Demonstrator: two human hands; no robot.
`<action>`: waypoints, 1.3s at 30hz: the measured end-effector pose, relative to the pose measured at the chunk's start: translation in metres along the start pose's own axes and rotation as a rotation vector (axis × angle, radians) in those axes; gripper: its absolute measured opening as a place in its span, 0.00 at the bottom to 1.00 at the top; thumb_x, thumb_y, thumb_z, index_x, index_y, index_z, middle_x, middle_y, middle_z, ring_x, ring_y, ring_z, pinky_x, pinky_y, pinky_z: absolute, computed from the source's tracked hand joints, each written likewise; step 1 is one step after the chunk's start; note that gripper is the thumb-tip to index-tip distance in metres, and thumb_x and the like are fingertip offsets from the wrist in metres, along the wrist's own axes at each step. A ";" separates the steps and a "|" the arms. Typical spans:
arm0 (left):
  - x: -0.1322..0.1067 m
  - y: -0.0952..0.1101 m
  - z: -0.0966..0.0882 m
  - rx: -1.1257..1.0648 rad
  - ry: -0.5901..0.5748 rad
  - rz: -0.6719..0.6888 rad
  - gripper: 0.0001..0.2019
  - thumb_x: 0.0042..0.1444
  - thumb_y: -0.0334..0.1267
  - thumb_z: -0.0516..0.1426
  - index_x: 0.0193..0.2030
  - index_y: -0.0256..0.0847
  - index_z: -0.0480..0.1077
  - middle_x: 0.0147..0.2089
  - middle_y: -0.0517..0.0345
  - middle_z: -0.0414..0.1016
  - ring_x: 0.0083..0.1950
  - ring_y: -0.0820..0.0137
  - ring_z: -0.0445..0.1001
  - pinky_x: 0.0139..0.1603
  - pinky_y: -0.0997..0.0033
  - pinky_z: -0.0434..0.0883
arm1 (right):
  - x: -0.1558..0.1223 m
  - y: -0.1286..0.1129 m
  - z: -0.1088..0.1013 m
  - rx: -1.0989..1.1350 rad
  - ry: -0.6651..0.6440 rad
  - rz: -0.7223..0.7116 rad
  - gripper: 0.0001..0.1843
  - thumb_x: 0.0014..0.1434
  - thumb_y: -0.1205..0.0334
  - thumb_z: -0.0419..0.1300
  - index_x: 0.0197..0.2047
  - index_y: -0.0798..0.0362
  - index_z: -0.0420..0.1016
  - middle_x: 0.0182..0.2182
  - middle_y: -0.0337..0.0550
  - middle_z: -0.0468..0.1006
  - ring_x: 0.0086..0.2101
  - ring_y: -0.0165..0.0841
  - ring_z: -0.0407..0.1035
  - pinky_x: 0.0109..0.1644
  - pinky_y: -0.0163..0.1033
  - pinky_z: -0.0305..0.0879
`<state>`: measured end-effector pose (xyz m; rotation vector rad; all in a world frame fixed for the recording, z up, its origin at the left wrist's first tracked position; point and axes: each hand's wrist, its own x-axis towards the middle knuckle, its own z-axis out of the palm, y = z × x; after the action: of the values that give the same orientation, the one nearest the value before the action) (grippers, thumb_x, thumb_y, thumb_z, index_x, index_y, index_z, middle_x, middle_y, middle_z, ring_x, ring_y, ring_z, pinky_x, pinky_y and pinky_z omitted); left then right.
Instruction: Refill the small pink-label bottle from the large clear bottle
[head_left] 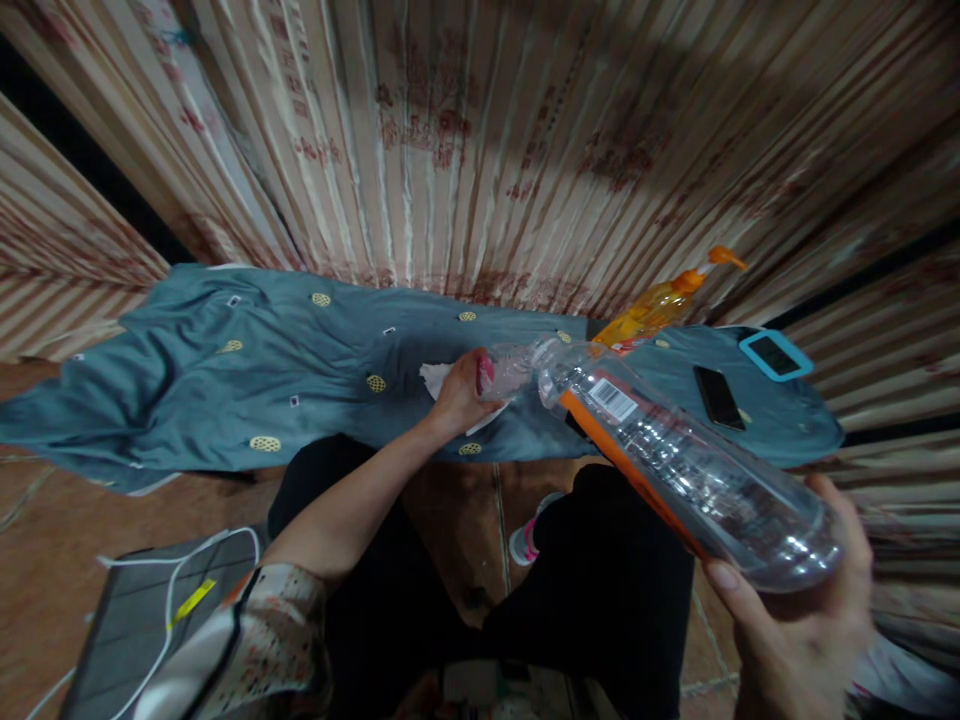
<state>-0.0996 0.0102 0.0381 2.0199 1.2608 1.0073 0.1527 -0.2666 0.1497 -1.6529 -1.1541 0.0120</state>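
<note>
My right hand (806, 610) grips the base of a large clear plastic bottle (675, 460) with an orange label and a barcode, held tilted with its neck pointing away to the left. My left hand (461, 390) is closed around the bottle's mouth, where a pink cap shows between the fingers. Under that hand lies a white tissue (435, 378) on a blue-grey cloth (225, 380) with small yellow patterns.
An orange pump bottle (664, 305) stands at the back right. A black phone (718, 397) and a blue-framed device (776, 354) lie on the cloth's right end. Striped curtains hang behind. A grey bag (150, 610) lies at lower left by my black-clad legs.
</note>
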 end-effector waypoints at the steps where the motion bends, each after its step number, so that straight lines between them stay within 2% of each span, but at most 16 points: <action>1: 0.000 0.000 0.000 -0.001 0.001 -0.002 0.44 0.45 0.32 0.78 0.69 0.42 0.68 0.67 0.41 0.80 0.69 0.45 0.81 0.72 0.42 0.79 | 0.000 -0.001 0.000 -0.002 -0.002 -0.003 0.67 0.49 0.37 0.82 0.84 0.47 0.61 0.79 0.59 0.65 0.75 0.72 0.59 0.77 0.86 0.46; 6: 0.000 -0.004 0.003 -0.012 0.027 0.022 0.44 0.45 0.34 0.79 0.68 0.44 0.68 0.65 0.44 0.81 0.68 0.46 0.81 0.71 0.43 0.79 | 0.000 -0.005 0.001 -0.076 0.016 -0.023 0.66 0.50 0.32 0.81 0.83 0.47 0.64 0.76 0.59 0.68 0.71 0.70 0.65 0.77 0.85 0.47; 11: 0.000 -0.004 0.003 -0.005 0.023 0.013 0.45 0.44 0.34 0.79 0.69 0.43 0.68 0.67 0.43 0.80 0.69 0.45 0.81 0.71 0.43 0.79 | -0.002 -0.004 0.002 0.007 0.003 0.015 0.67 0.50 0.34 0.81 0.84 0.46 0.61 0.78 0.60 0.65 0.74 0.71 0.61 0.76 0.87 0.48; 16: 0.000 -0.003 0.003 0.015 0.016 0.002 0.45 0.44 0.32 0.79 0.69 0.41 0.68 0.67 0.41 0.80 0.69 0.45 0.81 0.72 0.42 0.79 | 0.000 -0.002 0.003 -0.011 0.010 -0.015 0.65 0.50 0.36 0.82 0.83 0.47 0.63 0.77 0.59 0.66 0.72 0.70 0.63 0.77 0.87 0.45; 26: 0.000 -0.003 0.003 -0.005 0.022 0.009 0.44 0.44 0.31 0.78 0.68 0.43 0.68 0.66 0.43 0.81 0.67 0.46 0.82 0.71 0.43 0.80 | -0.003 0.003 0.002 0.035 -0.009 -0.001 0.67 0.49 0.35 0.82 0.84 0.46 0.62 0.80 0.55 0.61 0.75 0.66 0.60 0.80 0.79 0.47; 30: 0.000 -0.001 0.002 0.018 0.008 -0.007 0.45 0.44 0.30 0.78 0.68 0.41 0.67 0.66 0.42 0.80 0.67 0.46 0.82 0.71 0.43 0.79 | -0.004 0.005 0.002 0.079 -0.017 -0.003 0.68 0.50 0.35 0.82 0.85 0.47 0.60 0.80 0.57 0.60 0.76 0.70 0.56 0.79 0.84 0.42; 35: 0.000 -0.002 0.002 0.018 0.002 -0.001 0.45 0.44 0.31 0.78 0.69 0.40 0.67 0.66 0.41 0.80 0.68 0.45 0.82 0.72 0.42 0.79 | -0.005 0.005 0.002 0.066 -0.016 0.044 0.72 0.47 0.33 0.83 0.85 0.48 0.58 0.80 0.60 0.61 0.76 0.72 0.56 0.78 0.86 0.43; 39: 0.000 -0.002 0.003 0.016 0.026 0.011 0.44 0.44 0.33 0.79 0.68 0.43 0.68 0.65 0.43 0.81 0.67 0.46 0.82 0.71 0.43 0.80 | -0.004 0.005 0.002 0.034 -0.008 -0.009 0.67 0.51 0.33 0.81 0.85 0.47 0.60 0.79 0.60 0.62 0.75 0.73 0.57 0.77 0.87 0.43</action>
<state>-0.0985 0.0109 0.0347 2.0344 1.2761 1.0346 0.1532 -0.2676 0.1436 -1.6191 -1.1620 0.0322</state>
